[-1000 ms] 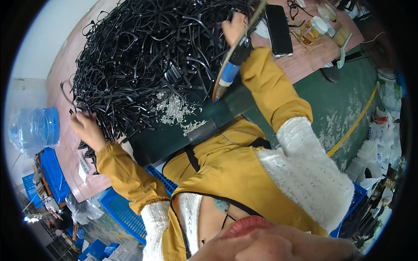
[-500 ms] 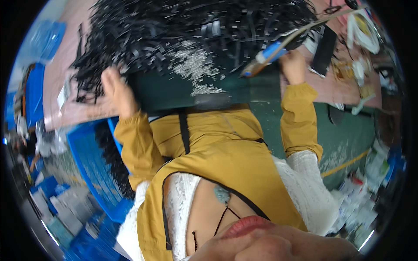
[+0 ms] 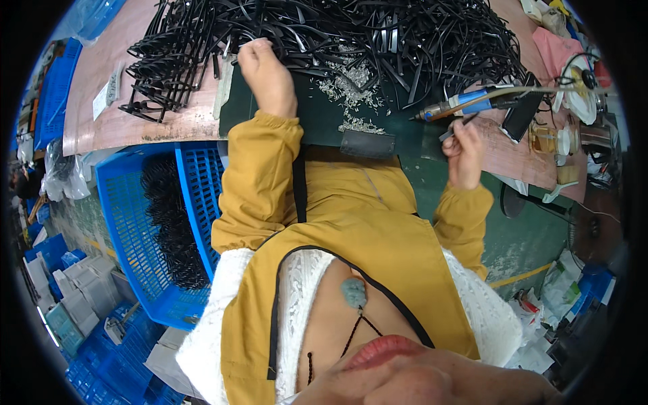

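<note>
A broad heap of thin black strips [image 3: 432, 40], shaped like eyeglass temples, covers the far side of the table. At the near left edge of this heap is my left hand [image 3: 268, 79], fingers curled together; whatever they may hold is hidden. My right hand [image 3: 466, 152] is closed on a thin dark strip [image 3: 469, 120] at the right of the green mat [image 3: 263, 128]. Just beyond it lies a blue-handled pen-shaped tool [image 3: 472, 102] with a cord. Small silver metal bits [image 3: 354, 84] are scattered on the mat, with a dark block [image 3: 367, 143] at its front edge.
Black eyeglass frames [image 3: 158, 64] are stacked at the left beside a white label [image 3: 106, 94]. Blue baskets [image 3: 125, 229] stand below the table on my left, one holding black parts. A black rectangular case [image 3: 521, 116] and a small jar [image 3: 543, 140] lie at the right.
My left hand has moved right and farther in, to the heap's edge. My right hand has left the blue-handled tool, drawn nearer, and now holds a thin dark strip. The view has shifted.
</note>
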`<state>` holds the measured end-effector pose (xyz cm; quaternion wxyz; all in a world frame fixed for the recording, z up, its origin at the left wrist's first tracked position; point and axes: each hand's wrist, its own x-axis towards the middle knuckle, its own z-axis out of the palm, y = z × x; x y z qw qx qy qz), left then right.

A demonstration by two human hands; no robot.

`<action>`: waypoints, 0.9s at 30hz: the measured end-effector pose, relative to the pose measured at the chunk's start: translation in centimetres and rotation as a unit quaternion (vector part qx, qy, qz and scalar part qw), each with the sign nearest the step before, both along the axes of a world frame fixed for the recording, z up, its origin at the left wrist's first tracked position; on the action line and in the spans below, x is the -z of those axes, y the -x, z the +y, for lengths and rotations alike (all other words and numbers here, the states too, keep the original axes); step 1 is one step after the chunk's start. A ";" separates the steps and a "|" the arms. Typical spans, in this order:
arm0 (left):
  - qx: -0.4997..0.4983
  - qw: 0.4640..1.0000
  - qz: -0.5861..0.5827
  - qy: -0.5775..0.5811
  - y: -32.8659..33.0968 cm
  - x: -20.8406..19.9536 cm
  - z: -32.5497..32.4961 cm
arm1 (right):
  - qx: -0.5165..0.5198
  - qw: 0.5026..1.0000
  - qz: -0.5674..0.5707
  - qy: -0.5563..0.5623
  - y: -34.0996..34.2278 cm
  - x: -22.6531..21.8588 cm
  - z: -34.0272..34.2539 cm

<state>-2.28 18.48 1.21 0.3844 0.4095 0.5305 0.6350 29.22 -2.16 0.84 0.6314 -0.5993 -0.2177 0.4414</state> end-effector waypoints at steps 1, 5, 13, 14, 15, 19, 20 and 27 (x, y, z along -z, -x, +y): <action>-0.024 0.996 0.072 -0.056 1.1 -0.7 -0.8 | 0.031 0.998 -0.043 -0.032 1.9 0.0 -0.9; -0.009 0.989 0.115 -0.089 4.6 -2.3 -5.4 | -0.027 0.959 -0.215 -0.183 8.3 -0.9 -2.2; 0.263 0.961 -0.020 0.083 4.5 -5.3 -11.2 | -0.168 0.958 -0.170 -0.158 12.3 -1.9 5.8; 0.274 0.957 -0.042 0.088 4.6 -5.5 -11.2 | -0.158 0.958 -0.140 -0.194 12.3 -2.0 5.7; 0.286 0.951 -0.065 0.093 4.6 -5.5 -11.2 | -0.159 0.952 -0.143 -0.219 12.2 -2.1 5.3; 0.366 0.922 -0.091 0.089 3.6 -4.4 -11.0 | -0.177 0.948 -0.194 -0.180 11.8 -2.1 3.0; 0.396 0.909 -0.098 0.084 3.2 -4.0 -10.9 | -0.187 0.948 -0.207 -0.155 11.7 -2.1 2.6; 0.478 0.839 -0.257 0.045 -2.4 -2.5 -11.7 | -0.125 0.952 -0.256 -0.115 10.9 -2.2 1.1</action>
